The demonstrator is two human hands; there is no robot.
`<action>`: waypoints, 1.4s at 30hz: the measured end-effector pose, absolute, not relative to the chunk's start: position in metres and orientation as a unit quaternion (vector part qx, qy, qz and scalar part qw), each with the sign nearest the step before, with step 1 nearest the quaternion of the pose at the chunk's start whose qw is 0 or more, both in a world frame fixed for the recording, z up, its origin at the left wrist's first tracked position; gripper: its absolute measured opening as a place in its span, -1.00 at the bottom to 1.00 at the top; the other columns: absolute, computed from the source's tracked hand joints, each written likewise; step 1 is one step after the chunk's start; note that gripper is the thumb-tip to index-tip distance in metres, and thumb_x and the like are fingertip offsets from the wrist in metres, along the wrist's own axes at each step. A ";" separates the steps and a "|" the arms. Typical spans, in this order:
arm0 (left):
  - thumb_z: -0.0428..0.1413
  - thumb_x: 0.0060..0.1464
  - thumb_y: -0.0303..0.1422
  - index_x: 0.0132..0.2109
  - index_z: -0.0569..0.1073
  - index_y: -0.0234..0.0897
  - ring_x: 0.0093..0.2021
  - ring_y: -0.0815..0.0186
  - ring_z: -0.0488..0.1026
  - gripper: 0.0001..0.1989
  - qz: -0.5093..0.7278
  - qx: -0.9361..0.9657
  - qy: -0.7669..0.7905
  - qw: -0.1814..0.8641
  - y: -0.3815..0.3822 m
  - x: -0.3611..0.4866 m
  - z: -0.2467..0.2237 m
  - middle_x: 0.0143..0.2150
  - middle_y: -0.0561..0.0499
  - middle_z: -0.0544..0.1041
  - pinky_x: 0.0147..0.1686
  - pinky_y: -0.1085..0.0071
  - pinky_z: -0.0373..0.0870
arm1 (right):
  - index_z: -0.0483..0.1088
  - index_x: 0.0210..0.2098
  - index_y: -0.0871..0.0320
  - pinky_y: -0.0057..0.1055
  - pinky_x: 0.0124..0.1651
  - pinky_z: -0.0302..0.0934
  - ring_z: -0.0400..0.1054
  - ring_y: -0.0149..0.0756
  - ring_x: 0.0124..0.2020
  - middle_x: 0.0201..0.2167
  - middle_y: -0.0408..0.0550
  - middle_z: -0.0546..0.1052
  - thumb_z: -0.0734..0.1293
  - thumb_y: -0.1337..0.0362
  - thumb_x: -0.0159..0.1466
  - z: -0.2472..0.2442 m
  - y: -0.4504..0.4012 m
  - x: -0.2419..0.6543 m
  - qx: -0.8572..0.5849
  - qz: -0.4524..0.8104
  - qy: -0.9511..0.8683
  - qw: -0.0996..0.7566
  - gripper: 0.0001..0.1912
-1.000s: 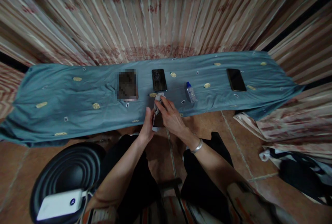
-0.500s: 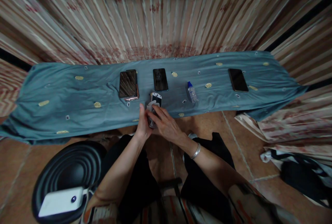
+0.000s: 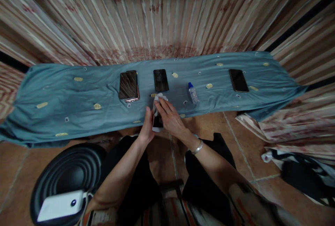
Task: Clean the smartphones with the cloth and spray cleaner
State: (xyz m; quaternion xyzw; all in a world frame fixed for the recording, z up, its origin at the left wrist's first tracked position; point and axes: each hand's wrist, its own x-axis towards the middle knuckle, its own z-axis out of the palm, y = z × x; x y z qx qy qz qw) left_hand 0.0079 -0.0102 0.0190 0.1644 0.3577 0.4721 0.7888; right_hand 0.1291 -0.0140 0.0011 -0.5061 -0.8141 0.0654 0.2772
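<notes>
My left hand [image 3: 147,127] grips a white-framed phone [image 3: 157,124] by its left side, thumb along the edge, just in front of the cloth-covered table. My right hand [image 3: 171,118] lies over the phone, its fingers pressing a crumpled white cloth or tissue [image 3: 157,103] on the phone's far end. The near end of the dark screen shows below the fingers. Beyond the hands lies a dark phone [image 3: 161,80]. To its left, dark phones [image 3: 128,85] are stacked. A small clear bottle with a blue cap [image 3: 193,94] lies right of my hands.
Another dark phone [image 3: 238,80] lies toward the right on the teal cloth [image 3: 86,93]. A pleated curtain [image 3: 162,16] hangs behind. A white power bank [image 3: 61,205] with a cable rests on a round black stool [image 3: 65,170] at lower left. Dark fabric [image 3: 306,177] lies at right.
The right hand and the white cloth have slid from the phone's near part to its far end. The near end of the phone is now uncovered.
</notes>
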 end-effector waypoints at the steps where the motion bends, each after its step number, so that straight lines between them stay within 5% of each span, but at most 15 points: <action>1: -0.02 0.25 0.05 0.25 0.42 -0.19 0.35 0.09 0.29 -0.41 0.471 0.167 0.357 0.789 -0.011 0.008 0.018 0.27 -0.12 0.46 0.32 0.14 0.20 | 0.06 0.40 0.29 0.01 0.39 0.08 -0.01 -0.05 0.42 0.40 0.21 0.16 0.10 0.53 0.33 0.001 -0.012 0.130 -0.510 0.066 -0.810 0.283 -0.35; 20: 0.05 0.26 -0.09 0.23 0.44 -0.25 0.31 0.08 0.34 -0.50 0.483 0.192 0.370 0.770 -0.012 0.010 0.017 0.23 -0.13 0.49 0.28 0.17 0.25 | 0.15 0.36 0.30 -0.05 0.38 0.10 0.08 -0.14 0.38 0.34 0.18 0.27 0.03 0.56 0.31 0.011 -0.003 0.136 -0.544 0.101 -0.775 0.305 -0.36; 31: -0.03 0.24 0.07 0.24 0.42 -0.18 0.09 0.09 0.53 -0.40 0.440 0.274 0.388 0.762 -0.009 0.001 0.016 0.08 -0.12 0.59 -0.02 0.22 0.51 | 0.22 0.33 0.32 0.04 0.35 0.14 0.19 -0.07 0.32 0.27 0.24 0.36 0.05 0.48 0.34 0.001 0.002 0.147 -0.556 0.113 -0.745 0.350 -0.42; 42: -0.04 0.30 -0.04 0.10 0.52 -0.26 0.02 0.11 0.57 -0.52 0.448 0.247 0.380 0.771 -0.010 0.002 0.016 0.02 -0.12 0.62 -0.02 0.22 0.52 | 0.20 0.34 0.30 0.01 0.37 0.11 0.15 -0.09 0.33 0.28 0.22 0.35 0.05 0.48 0.34 0.000 0.005 0.148 -0.532 0.119 -0.753 0.368 -0.41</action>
